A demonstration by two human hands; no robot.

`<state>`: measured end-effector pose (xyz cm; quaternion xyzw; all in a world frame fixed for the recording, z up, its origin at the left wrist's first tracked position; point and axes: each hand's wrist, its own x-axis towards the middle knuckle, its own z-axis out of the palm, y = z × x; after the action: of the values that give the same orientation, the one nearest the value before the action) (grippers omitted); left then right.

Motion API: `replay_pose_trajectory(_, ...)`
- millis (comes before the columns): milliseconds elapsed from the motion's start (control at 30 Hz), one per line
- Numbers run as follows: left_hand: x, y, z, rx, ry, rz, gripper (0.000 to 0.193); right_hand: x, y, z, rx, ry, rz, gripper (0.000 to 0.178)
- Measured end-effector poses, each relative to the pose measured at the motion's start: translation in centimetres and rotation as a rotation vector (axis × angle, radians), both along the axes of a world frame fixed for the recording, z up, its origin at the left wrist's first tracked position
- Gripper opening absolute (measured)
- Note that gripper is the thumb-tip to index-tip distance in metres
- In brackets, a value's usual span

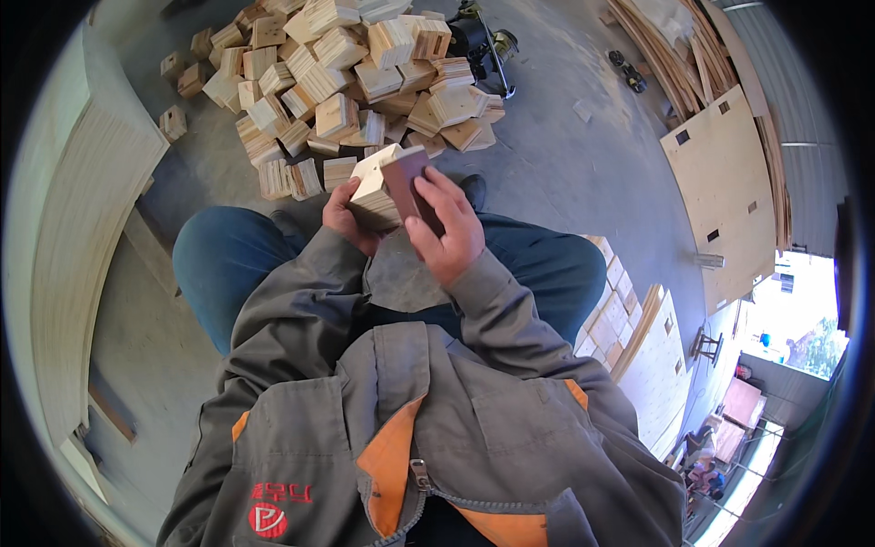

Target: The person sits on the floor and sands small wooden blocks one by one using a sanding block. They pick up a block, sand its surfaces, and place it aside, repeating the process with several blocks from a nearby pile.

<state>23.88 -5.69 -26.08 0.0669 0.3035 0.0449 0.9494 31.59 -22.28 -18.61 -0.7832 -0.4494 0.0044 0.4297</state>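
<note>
Between my knees, my left hand (344, 215) grips a pale plywood block (374, 197) with layered edges, its fingers and thumb around the left and lower sides. My right hand (450, 228) is closed on a flat, reddish-brown rectangular piece that looks like a sanding block (406, 185). It stands tilted against the right side of the plywood block and covers part of it. The thumb lies on its near face and the fingers hold its right edge. Whether its hidden face presses on the wood, I cannot tell.
A loose heap of similar plywood blocks (337, 117) lies on the concrete floor ahead. Stacked blocks (609, 314) sit beside my right knee, next to leaning plywood sheets (658, 360). A tall stack of pale sheets (68, 228) rises at left. A black wheeled tool (483, 41) stands beyond the heap.
</note>
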Motion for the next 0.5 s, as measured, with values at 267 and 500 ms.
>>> replay_pose_trajectory(267,-0.8,0.1,1.4,0.062,-0.184,-0.184,0.071,6.5,-0.6,-4.6,0.241,0.885,-0.223,0.053)
replay_pose_trajectory(500,-0.5,0.1,1.1,0.188,-0.228,-0.174,0.068,5.3,-3.3,-3.3,0.552,1.471,0.058,0.064)
